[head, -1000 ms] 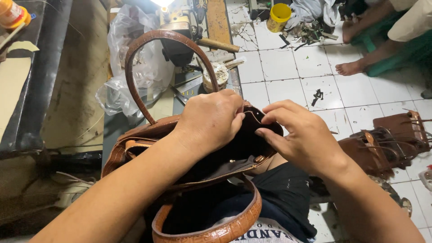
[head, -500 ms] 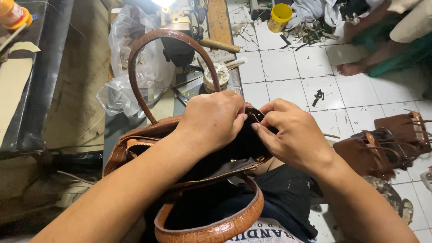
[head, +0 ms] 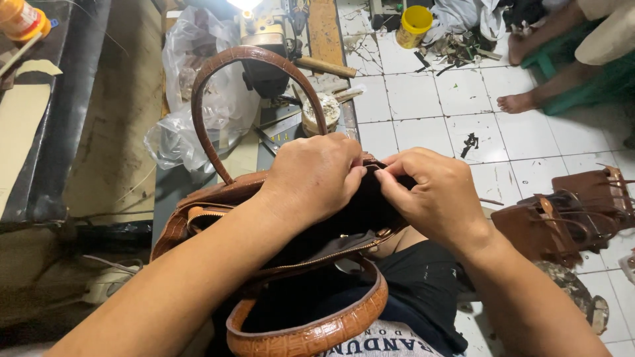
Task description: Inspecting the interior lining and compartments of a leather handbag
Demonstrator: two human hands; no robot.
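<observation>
On the lap, brown crocodile-textured leather handbag point(head: 218, 205), mouth up. Left hand point(head: 314, 175) curled knuckles-up, pinching black lining point(head: 360, 211) at the rim. Right hand point(head: 440, 198) bent inward, fingertips nipping the same edge, thumbs nearly touching.

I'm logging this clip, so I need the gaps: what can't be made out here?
Head view only:
- What the fingertips pinch: hidden by the left hand and right hand.
- Interior of the brown handbag: dark, covered by both hands.
- Other brown bags: cut off by the right edge.
- Seated person's foot: body cut off at top.
</observation>
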